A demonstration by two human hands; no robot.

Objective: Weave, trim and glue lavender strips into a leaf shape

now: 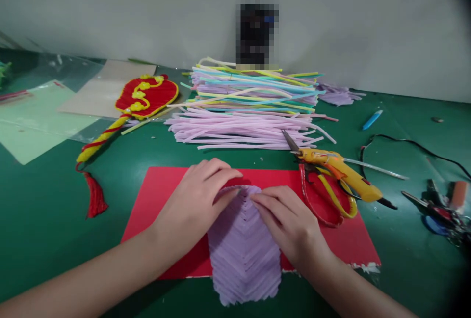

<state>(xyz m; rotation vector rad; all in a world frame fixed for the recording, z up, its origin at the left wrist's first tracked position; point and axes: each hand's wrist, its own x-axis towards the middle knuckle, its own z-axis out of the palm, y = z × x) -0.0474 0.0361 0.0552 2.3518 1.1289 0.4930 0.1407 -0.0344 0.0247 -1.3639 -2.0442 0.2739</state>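
Note:
A lilac panel of pipe cleaners [245, 254], laid in a V pattern with a rounded top, is between my hands over a red sheet [165, 185]; its jagged lower end reaches past the sheet's near edge. My left hand [200, 198] grips the panel's upper left edge, thumb on the face and fingers bent above it. At the upper right edge, my right hand [290, 217] has thumb and forefinger pinched together on the lilac strips. The fingers hide part of the top edge.
Beyond the sheet lie lilac pipe cleaners [239, 129] and a multicoloured bundle [253, 87]. Right are a yellow glue gun [340, 173], scissors [312, 198], a blue pen-like stick [373, 119] and a clutter of tools [443, 215]. Left is a red and yellow fan [147, 97] with a tassel [95, 195].

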